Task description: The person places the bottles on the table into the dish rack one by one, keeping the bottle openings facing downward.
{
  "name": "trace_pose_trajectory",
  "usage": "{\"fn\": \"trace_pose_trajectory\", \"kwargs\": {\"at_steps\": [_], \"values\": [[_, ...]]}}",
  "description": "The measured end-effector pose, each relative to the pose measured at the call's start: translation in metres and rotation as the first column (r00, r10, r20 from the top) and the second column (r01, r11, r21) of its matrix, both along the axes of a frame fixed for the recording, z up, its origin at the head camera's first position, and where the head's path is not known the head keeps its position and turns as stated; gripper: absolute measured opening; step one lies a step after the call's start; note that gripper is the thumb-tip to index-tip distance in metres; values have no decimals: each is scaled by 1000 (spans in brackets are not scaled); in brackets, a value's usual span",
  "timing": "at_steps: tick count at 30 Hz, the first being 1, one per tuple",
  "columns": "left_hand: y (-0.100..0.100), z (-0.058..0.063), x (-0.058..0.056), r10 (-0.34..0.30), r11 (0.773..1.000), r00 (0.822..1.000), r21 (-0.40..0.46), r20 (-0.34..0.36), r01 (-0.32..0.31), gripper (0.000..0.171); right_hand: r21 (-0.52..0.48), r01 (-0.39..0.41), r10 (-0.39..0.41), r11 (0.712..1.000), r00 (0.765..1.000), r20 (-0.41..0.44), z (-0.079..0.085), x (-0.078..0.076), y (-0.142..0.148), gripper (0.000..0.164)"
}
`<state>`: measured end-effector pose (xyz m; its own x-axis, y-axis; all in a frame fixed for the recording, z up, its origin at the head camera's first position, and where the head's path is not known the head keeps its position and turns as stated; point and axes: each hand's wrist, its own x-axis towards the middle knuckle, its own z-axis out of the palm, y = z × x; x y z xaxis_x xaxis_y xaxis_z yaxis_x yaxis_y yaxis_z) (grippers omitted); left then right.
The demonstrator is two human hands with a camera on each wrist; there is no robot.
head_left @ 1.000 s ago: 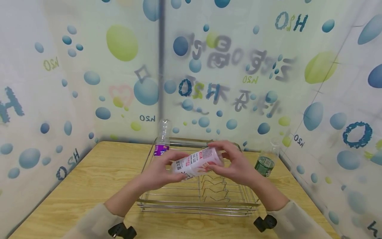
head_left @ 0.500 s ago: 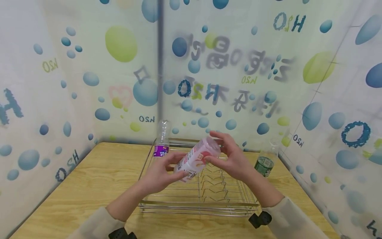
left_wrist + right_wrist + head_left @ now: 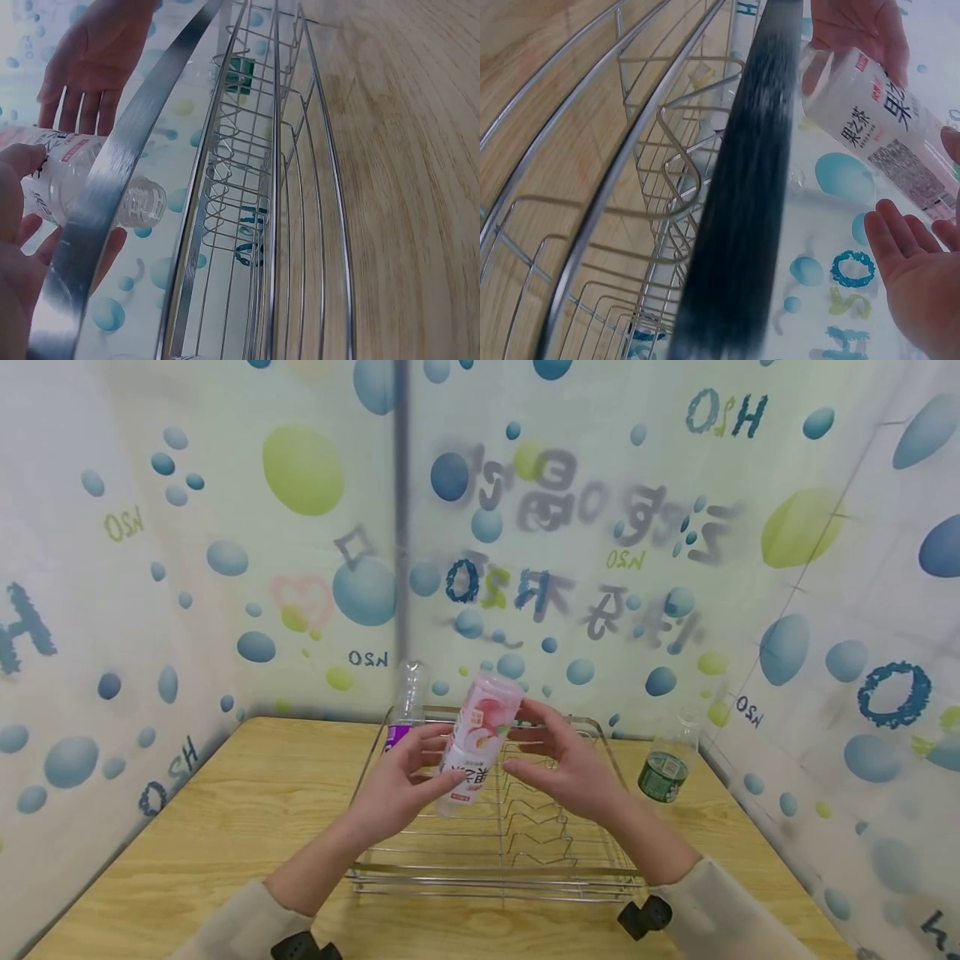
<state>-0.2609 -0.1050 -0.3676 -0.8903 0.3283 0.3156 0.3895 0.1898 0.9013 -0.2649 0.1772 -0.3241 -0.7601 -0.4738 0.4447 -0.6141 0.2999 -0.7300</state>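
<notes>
A clear plastic drink bottle with a pink-and-white peach label (image 3: 483, 722) is held over the wire rack, tilted with its base up and its neck pointing down. My left hand (image 3: 393, 785) grips it around the lower part, thumb across the label. Beside its right side is my right hand (image 3: 572, 768), fingers spread and extended, the upper fingertips right at the bottle's edge. In the left wrist view the bare threaded neck (image 3: 142, 202) shows no cap. Printed characters and a barcode (image 3: 907, 169) face the right wrist camera.
The metal wire rack (image 3: 498, 872) rests on the wooden table (image 3: 225, 827). A clear bottle with a purple label (image 3: 411, 689) stands at its back left, partly behind my left hand. A green-labelled clear bottle (image 3: 663, 774) stands right of the rack. A patterned curtain (image 3: 315, 560) surrounds the table.
The peach-label bottle has swung from nearly sideways to steeper, base rising, and turned so the peach picture faces the head camera. My right hand has loosened from its base end and moved slightly down.
</notes>
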Motion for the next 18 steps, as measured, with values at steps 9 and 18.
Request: {"fn": "trace_pose_trajectory", "kwargs": {"at_steps": [9,18], "values": [[6,-2,2,-28,999,999,21,40,27,58,-49,33,-31,998,998,52,-5,3,-19,82],[7,-2,2,-56,998,997,27,60,55,56,-107,59,-47,992,993,113,-9,3,-31,83]]}}
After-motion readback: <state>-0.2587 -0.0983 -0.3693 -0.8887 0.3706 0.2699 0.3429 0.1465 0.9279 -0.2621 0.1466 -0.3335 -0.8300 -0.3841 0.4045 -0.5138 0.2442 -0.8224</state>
